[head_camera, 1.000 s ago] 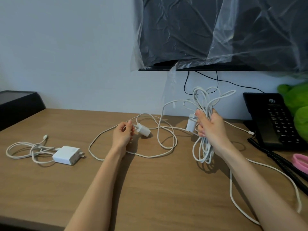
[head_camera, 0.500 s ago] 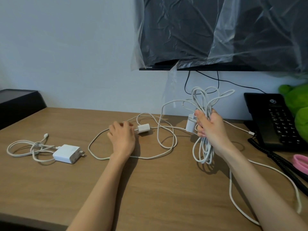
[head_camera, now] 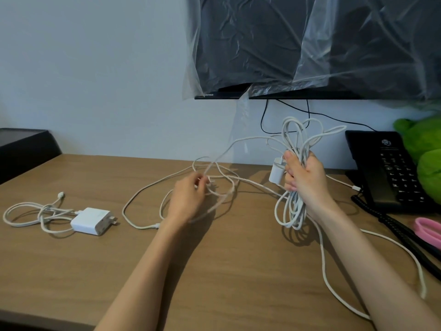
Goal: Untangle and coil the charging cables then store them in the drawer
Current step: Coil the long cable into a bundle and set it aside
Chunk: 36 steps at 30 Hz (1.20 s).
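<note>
white cord is most of what matters here. the right hand [head_camera: 307,180] is raised above the bench [head_camera: 238,271] with its fingers [head_camera: 290,173] wrapped tight round a cable bundle [head_camera: 292,211], loops sticking up above the fist and hanging below it, and a small white adapter [head_camera: 276,173] pressed against the near side of the grip. from that bundle the loose cable [head_camera: 145,227] runs leftward and low across the bench, so its slack lies on the left hand's side.

the left hand [head_camera: 188,199] is the nearer one to that slack. its fingers [head_camera: 199,185] are curled in on a knot of crossing strands just beyond the knuckles, and seem to pinch one of them. motion blur there makes it hard to say which strand, or whether an end is in the pinch.

judging from this, the next pull has to go leftward along the bench, away from the bundle.

further left a second charger [head_camera: 91,220] lies flat with its own cord [head_camera: 35,213] loosely looped, untouched. another length trails off past the right forearm, partly hidden by it. the drawer is not in view.
</note>
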Available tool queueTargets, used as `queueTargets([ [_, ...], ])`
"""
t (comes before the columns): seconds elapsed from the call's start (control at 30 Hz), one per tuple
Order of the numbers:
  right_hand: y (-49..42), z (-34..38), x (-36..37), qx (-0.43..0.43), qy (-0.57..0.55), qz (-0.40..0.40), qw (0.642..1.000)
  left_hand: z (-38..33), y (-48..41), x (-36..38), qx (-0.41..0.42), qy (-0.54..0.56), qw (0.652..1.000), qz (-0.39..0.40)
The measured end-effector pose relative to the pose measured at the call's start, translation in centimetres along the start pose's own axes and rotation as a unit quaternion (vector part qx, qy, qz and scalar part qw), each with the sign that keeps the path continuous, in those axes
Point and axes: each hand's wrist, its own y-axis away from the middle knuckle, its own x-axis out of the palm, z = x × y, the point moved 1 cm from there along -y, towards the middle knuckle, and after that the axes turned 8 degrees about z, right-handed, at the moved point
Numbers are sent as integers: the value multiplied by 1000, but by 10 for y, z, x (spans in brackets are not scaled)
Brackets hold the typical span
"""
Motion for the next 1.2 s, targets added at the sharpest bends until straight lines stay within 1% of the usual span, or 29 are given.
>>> queueTargets([
  [0.03,0,0,-1,1,1,-3,1000,-1,0,-6,-1,52,997,-61],
  [0.07,0,-1,-1,3,2,-5,1000,-3,0,-12,8,111,988,-105],
  [0.13,-1,-3,-2,8,6,-4,1000,-9,1,-25,20,243,958,-152],
  [0.2,-1,-4,-2,11,13,-1,1000,-16,3,-35,13,349,927,-139],
  [0.23,-1,-4,-2,9,14,0,1000,-18,4,-38,11,375,919,-122],
  [0.3,-1,-3,-1,7,9,-1,1000,-21,5,-38,8,379,922,-81],
  [0.37,0,-2,-1,6,3,-5,1000,-20,5,-34,5,338,940,-39],
  [0.47,-1,-3,-3,2,1,-8,1000,-13,8,-27,14,197,980,31],
  [0.5,-2,-4,-3,2,1,-10,1000,-10,10,-24,18,154,986,61],
  [0.57,-3,-5,-3,1,3,-8,1000,-6,15,-23,25,104,988,115],
  [0.6,-3,-6,-3,1,4,-6,1000,-4,19,-24,32,81,988,128],
  [0.7,-3,-7,-3,5,6,-8,1000,4,30,-33,58,-10,990,128],
  [0.77,-3,-8,-3,9,8,-10,1000,8,37,-41,54,-67,989,122],
  [0.87,-3,-10,-2,14,7,-12,1000,15,42,-56,50,-168,982,76],
  [0.9,-3,-10,-2,16,8,-13,1000,17,42,-60,58,-191,978,57],
  [0.93,-3,-11,-1,17,9,-14,1000,17,42,-64,65,-188,979,46],
  [0.97,-3,-11,-1,18,9,-15,1000,16,43,-67,72,-140,987,41],
  [1.0,-3,-12,-1,18,8,-16,1000,10,45,-70,82,-53,995,37],
  [1.03,-3,-12,-2,18,7,-16,1000,2,46,-73,94,48,994,24],
  [1.1,-4,-12,-1,18,5,-16,1000,-18,46,-78,117,212,970,-4],
  [1.2,-4,-14,-1,22,-1,-14,1000,-37,39,-82,103,330,938,-18],
])
